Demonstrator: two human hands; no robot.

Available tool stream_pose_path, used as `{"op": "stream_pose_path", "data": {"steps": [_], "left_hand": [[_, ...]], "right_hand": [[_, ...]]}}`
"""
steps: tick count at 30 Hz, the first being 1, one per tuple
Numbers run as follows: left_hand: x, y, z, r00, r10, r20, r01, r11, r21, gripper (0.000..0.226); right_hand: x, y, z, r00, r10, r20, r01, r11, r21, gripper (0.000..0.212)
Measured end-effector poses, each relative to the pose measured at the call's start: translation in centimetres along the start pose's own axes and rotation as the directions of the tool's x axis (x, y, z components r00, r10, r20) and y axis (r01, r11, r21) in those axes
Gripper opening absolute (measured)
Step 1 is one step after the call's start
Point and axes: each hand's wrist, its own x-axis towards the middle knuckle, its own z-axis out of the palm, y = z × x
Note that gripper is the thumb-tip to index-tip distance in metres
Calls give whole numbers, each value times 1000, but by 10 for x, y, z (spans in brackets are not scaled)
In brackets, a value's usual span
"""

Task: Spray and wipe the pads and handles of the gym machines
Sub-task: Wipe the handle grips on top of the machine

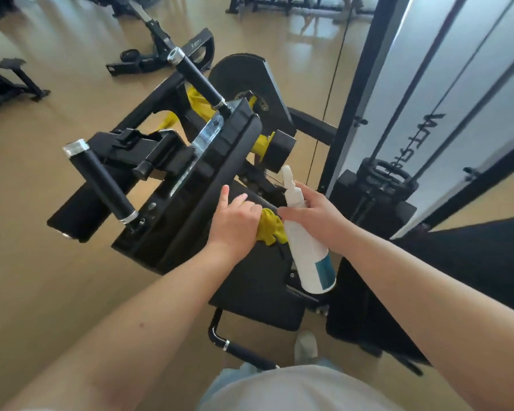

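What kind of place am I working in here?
Almost certainly a gym: a machine with a black pad and grip handle, a weight stack with cables to the right, more exercise machines on the floor behind. The left hand holds the cloth, the right hand the spray bottle.

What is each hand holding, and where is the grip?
Left hand grips one end of a bunched yellow cloth; right hand grips the white spray bottle around its neck, below the nozzle.
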Motion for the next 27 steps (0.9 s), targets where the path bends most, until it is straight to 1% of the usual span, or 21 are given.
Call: {"op": "stream_pose_path", "data": {"steps": [3,6,8,10,13,15,18,19,21,23,24,26,27], "left_hand": [[6,10,-2,997,81,9,-78,983,-165,32],[1,23,-9,985,168,33,-147,927,-345,43],[-8,34,-12,964,263,49,-226,897,-380,54],[-20,47,-15,929,368,41,-320,854,-409,58],[-39,74,-20,863,504,25,-439,773,-458,51],[-54,100,-26,807,588,46,-496,718,-488,42],[-80,138,-33,740,668,77,-543,660,-519,30],[-90,153,-34,713,697,74,-566,635,-526,25],[-112,186,-34,645,761,72,-601,563,-566,16],[-139,224,-41,570,815,104,-582,490,-649,12],[-155,244,-47,532,834,146,-531,463,-710,12],[-190,284,-61,447,858,251,-366,432,-825,12],[-209,304,-67,402,867,295,-286,425,-859,16]], "right_hand": [[-28,20,0,992,50,-118,-43,997,64,68],[-64,42,11,969,127,-214,-95,984,154,58],[-90,57,24,948,169,-270,-111,970,215,53],[-118,70,39,922,203,-330,-122,961,249,54],[-162,85,60,872,276,-404,-164,942,291,56],[-195,101,71,820,332,-467,-193,927,321,56],[-241,126,83,725,410,-553,-172,886,431,55],[-258,132,86,694,446,-566,-172,865,471,49],[-295,144,94,642,492,-588,-164,837,521,30],[-335,162,105,539,549,-639,-159,811,563,18],[-356,171,111,483,571,-664,-158,802,576,17],[-402,187,125,404,597,-693,-160,793,588,20],[-427,192,132,364,619,-696,-160,778,608,22]]}}
